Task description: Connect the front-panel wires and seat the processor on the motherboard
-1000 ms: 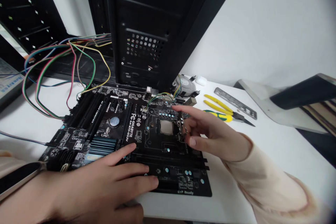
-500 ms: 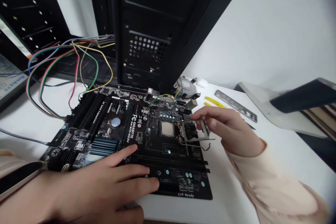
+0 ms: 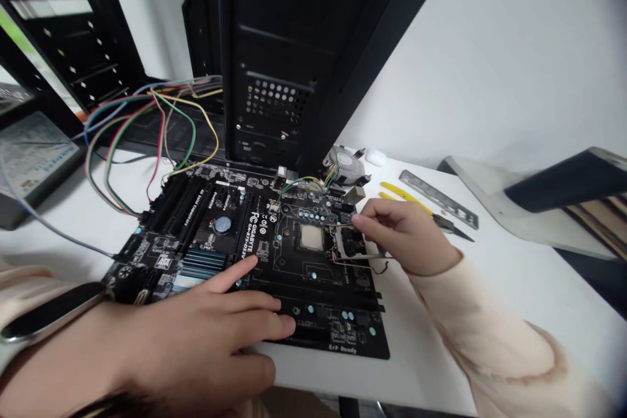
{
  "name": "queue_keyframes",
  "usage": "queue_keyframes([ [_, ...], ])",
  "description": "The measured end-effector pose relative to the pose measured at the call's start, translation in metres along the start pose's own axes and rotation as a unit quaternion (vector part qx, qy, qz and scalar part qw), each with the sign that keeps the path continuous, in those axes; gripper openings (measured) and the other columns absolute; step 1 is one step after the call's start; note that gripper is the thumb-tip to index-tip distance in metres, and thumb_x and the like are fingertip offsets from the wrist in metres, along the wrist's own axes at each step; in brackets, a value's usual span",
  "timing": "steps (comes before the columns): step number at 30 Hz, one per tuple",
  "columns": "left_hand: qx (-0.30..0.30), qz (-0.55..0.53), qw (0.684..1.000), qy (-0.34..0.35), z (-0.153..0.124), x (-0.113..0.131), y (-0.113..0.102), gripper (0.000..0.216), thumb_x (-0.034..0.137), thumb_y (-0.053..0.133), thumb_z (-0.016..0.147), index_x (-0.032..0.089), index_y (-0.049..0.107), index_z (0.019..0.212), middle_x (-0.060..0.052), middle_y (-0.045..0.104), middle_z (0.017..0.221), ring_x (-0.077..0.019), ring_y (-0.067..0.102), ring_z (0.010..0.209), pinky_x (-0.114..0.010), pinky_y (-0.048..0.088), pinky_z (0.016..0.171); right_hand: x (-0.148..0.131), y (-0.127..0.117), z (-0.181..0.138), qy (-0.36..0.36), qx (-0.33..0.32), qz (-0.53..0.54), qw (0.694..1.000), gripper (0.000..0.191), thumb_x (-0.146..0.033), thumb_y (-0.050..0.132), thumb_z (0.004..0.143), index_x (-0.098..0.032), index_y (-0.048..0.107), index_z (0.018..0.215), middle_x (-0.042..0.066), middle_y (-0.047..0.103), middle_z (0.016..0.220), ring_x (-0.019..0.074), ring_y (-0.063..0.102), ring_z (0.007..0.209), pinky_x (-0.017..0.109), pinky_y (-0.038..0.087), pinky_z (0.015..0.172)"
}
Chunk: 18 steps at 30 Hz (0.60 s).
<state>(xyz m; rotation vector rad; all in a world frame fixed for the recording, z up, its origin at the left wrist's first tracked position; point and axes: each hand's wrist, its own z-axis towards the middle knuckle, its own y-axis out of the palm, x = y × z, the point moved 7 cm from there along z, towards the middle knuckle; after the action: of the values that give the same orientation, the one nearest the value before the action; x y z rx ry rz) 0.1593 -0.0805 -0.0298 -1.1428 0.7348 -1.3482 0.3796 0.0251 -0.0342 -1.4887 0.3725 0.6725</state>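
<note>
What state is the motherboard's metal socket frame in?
Open: the metal frame stands aside at the right hand, off the square silver chip.

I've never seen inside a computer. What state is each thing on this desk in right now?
Right hand: pinching the metal socket cover.
Metal socket cover: raised, swung open.
Silver processor: uncovered, sitting in its socket.
Left hand: spread, fingers resting on the motherboard.
Motherboard: lying flat on the white desk.
Computer case: standing upright behind the motherboard.
Cooling fan: off the motherboard, on the desk.
</note>
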Motion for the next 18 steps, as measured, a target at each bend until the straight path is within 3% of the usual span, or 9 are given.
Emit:
queue_keyframes([
  [5, -0.064, -0.023, 0.998, -0.013, 0.018, 0.001, -0.025, 0.019, 0.03, 0.053, 0.092, 0.027, 0.063, 0.109, 0.005, 0.071, 0.106, -0.0155, 0.06, 0.112, -0.039, -0.005, 0.119, -0.016, -0.002, 0.001, -0.047, -0.016, -0.008, 0.999, 0.046, -0.052, 0.044, 0.084, -0.018, 0.05, 0.053, 0.001, 0.05, 0.049, 0.012, 0.044, 0.049, 0.027, 0.034, 0.051],
  [8, -0.081, -0.043, 0.992, -0.084, 0.033, -0.012, -0.03, 0.036, 0.041, 0.055, 0.09, 0.023, 0.058, 0.121, -0.005, 0.062, 0.124, -0.0221, 0.052, 0.123, -0.049, 0.008, 0.119, -0.031, -0.004, 0.0, -0.076, -0.022, 0.022, 0.997, 0.05, -0.053, 0.04, 0.087, -0.017, 0.053, 0.056, 0.002, 0.053, 0.053, 0.0127, 0.048, 0.053, 0.027, 0.037, 0.053],
  [10, -0.079, -0.024, 0.989, -0.125, 0.04, -0.024, -0.026, 0.041, 0.043, 0.056, 0.088, 0.019, 0.058, 0.121, -0.011, 0.055, 0.133, -0.0289, 0.046, 0.128, -0.058, 0.012, 0.115, -0.043, -0.003, 0.0, -0.097, -0.027, 0.055, 0.993, 0.047, -0.053, 0.041, 0.086, -0.016, 0.059, 0.063, 0.002, 0.055, 0.057, 0.0128, 0.049, 0.055, 0.027, 0.038, 0.053],
  [12, -0.074, -0.004, 0.988, -0.139, 0.041, -0.033, -0.018, 0.044, 0.046, 0.059, 0.084, 0.018, 0.059, 0.118, -0.013, 0.058, 0.126, -0.0332, 0.048, 0.124, -0.064, 0.011, 0.113, -0.054, 0.002, -0.001, -0.112, -0.029, 0.076, 0.99, 0.043, -0.052, 0.044, 0.084, -0.015, 0.064, 0.072, 0.002, 0.057, 0.06, 0.0127, 0.049, 0.056, 0.026, 0.039, 0.052],
  [18, -0.095, -0.068, 0.98, -0.159, 0.031, -0.045, 0.001, 0.037, 0.038, 0.056, 0.086, 0.019, 0.059, 0.117, -0.013, 0.057, 0.126, -0.0298, 0.052, 0.121, -0.058, 0.019, 0.114, -0.076, 0.013, -0.012, -0.158, 0.032, -0.005, 0.987, 0.04, -0.043, 0.051, 0.083, -0.012, 0.069, 0.1, 0.003, 0.063, 0.068, 0.0127, 0.053, 0.056, 0.026, 0.043, 0.053],
])
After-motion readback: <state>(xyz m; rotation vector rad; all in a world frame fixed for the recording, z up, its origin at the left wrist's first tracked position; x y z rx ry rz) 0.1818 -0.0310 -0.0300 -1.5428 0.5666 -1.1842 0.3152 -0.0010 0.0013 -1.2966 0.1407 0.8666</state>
